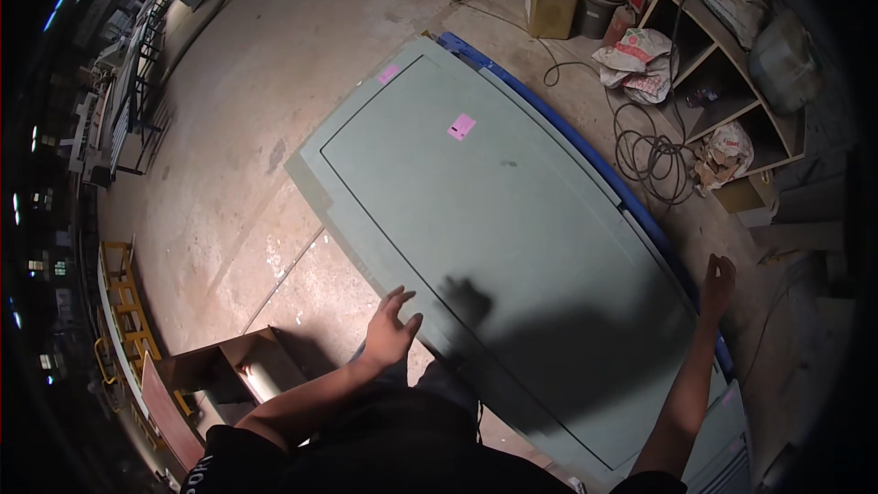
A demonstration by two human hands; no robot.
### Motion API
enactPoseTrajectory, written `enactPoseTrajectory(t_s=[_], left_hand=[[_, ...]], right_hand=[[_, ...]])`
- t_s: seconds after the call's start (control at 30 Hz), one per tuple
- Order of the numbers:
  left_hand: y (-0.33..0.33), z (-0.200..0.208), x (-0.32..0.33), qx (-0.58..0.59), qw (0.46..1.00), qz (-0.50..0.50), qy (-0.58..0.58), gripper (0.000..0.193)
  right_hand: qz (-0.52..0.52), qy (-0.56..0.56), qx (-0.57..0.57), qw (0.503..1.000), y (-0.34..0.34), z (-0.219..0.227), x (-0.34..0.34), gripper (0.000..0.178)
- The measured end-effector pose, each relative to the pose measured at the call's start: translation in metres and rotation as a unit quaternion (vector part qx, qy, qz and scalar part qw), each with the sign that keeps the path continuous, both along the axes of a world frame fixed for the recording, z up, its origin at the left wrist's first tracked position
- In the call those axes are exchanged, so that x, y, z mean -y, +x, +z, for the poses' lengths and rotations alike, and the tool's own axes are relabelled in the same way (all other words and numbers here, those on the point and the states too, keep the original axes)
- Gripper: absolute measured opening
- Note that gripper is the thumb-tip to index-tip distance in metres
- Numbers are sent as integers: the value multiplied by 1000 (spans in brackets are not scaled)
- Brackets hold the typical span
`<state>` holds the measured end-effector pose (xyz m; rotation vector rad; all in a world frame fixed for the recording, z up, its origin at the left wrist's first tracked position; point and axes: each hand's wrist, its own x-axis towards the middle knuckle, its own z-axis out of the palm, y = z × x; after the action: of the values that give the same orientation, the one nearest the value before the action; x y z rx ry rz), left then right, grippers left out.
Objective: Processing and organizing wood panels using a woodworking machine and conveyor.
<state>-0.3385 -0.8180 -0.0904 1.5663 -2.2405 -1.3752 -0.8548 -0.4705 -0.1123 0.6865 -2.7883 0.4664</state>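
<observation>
1. Right in front of the body, slanting from near right to upper centre: large grey-green panel (549,238), broad face up, blue edging (585,149) along right side, pink label (462,127) toward far end.
2. Handling, as judgement: best to work from both long edges, hands opposite each other, pressure even; probably too broad to steady well from one side.
3. Dark shadow (585,348) over near part, so better to feel for the edge before pressing. Any shift: slow, square, no twisting.
4. Left hand (389,334): beside panel's left edge, thumb and fingers parted, slightly bent, nothing held. Edge contact: cannot tell.
5. Right hand (719,285): by right edge, near blue edging; fingers curled, nothing visible in grasp. Exact opening and contact: cannot tell.
</observation>
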Motion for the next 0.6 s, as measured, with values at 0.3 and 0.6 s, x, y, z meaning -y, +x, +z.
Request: enactPoseTrajectory(t_s=[0.3, 0.6], left_hand=[[97, -28, 36, 93, 970, -193, 119, 34], [204, -90, 156, 121, 992, -12, 34, 41]], right_hand=[[91, -77, 216, 969, 239, -51, 27, 25], [43, -45, 347, 936, 474, -76, 90, 28]])
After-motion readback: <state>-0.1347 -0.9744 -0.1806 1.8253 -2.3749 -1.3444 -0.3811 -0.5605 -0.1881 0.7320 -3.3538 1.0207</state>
